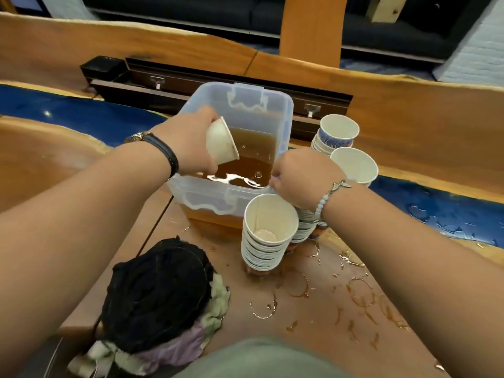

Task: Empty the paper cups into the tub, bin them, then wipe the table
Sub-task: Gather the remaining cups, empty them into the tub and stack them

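A clear plastic tub [283, 110] stands on the wooden table [313, 317], partly full of brown liquid [251, 167]. My left hand [188, 140] grips a white paper cup [221, 141] tipped on its side over the tub, mouth toward the liquid. My right hand [300, 178] is curled at the tub's near right corner, over a stack of cups [305, 227]; what it holds is hidden. A tall stack of nested cups [268, 230] stands in front of the tub. Two more stacks, one blue-patterned [338, 132] and one white [354, 165], stand to the right.
A crumpled pile of cloths [161, 296], black on top and pale underneath, lies at the near left. Brown rings and drips [354, 301] cover the table at the near right. Blue resin strips [436, 211] run across the table. A dark recessed box [191, 80] sits behind the tub.
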`<state>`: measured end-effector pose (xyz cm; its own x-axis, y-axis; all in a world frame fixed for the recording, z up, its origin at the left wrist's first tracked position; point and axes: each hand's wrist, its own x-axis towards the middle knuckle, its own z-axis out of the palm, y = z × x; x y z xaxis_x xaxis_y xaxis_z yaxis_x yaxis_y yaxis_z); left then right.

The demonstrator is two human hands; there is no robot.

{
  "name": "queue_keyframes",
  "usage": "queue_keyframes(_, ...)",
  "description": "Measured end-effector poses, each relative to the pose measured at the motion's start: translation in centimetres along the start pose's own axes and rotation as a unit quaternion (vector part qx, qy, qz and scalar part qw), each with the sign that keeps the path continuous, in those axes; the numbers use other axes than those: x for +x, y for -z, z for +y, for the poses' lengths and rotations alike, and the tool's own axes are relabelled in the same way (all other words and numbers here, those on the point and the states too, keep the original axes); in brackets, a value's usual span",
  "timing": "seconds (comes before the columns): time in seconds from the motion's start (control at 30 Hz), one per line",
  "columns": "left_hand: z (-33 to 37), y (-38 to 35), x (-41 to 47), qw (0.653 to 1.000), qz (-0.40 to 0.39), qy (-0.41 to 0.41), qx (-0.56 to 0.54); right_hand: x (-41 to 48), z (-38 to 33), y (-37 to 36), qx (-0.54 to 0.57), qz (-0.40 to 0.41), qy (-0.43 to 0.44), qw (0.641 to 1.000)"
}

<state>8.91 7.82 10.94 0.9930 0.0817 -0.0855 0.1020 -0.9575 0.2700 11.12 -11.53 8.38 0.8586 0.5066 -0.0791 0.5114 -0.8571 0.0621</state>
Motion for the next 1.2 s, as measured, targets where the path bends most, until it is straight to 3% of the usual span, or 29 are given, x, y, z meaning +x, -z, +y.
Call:
queue_keyframes(0.2,0.1,0.7,0.7,0.993,-0.046,-0.031,0.101,0.1,-0.1,0.2,-0.006,0.004,-0.007,1.000)
queue_keyframes(0.63,1.3,0.8,1.0,0.982,-0.079,-0.049,0.167,0.1,0.0,0.3,-0.014,0.004,0.000,1.000)
queue_keyframes(0.73,1.7,0.8,0.5,0.993,-0.053,-0.066,0.076,-0.2,0.2,0.9,0.022,-0.002,0.000,1.000)
queue_keyframes(0.8,2.1,0.8,-0.1,0.996,-0.025,-0.086,-0.025,-1.0,0.4,1.9,0.129,0.052,-0.012,0.990)
queue_keyframes(0.9,3.1,0.3,-1.7,0.973,0.010,-0.105,-0.207,-2.6,0.3,3.9,0.328,0.176,-0.033,0.928)
queue_keyframes(0.97,4.0,-0.5,-2.8,0.940,0.026,-0.118,-0.319,-3.8,0.0,4.9,0.402,0.180,-0.031,0.898)
queue_keyframes(1.07,5.1,-2.2,-4.2,0.903,0.060,-0.126,-0.406,-5.4,-0.5,5.4,0.393,0.176,-0.015,0.903)
queue_keyframes(1.2,5.6,-4.3,-5.0,0.899,0.074,-0.140,-0.408,-6.6,-0.5,4.4,0.383,0.175,-0.014,0.907)
